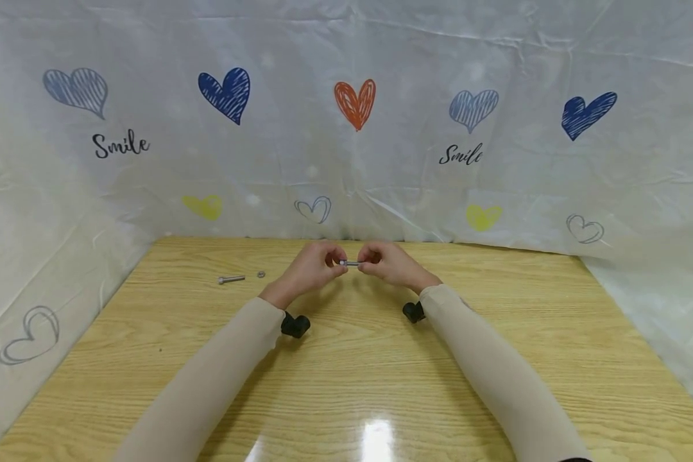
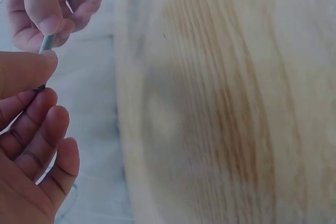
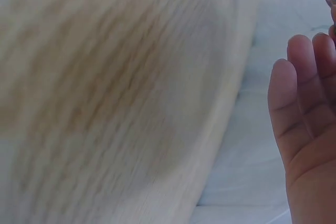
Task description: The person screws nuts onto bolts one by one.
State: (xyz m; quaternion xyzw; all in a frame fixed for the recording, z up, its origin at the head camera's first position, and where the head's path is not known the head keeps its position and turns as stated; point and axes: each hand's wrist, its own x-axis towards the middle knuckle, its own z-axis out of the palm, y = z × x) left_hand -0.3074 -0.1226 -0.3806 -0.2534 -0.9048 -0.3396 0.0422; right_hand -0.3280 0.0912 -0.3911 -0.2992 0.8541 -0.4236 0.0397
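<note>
Head view: pinching a bolt [image 1: 352, 263] by both ends at frame centre with left hand [image 1: 314, 266] and right hand [image 1: 394, 263]; perhaps capped leftward, too small to confirm. Could drop onto the table [image 1: 346, 372] and roll if pinched too lightly. Lying left of centre: second bolt [image 1: 231, 280], nut [image 1: 261, 274].

Silver bolt [image 1: 352, 263] approx. horiz., both ends pinched betw. fingers [image 2: 44, 102].
</note>
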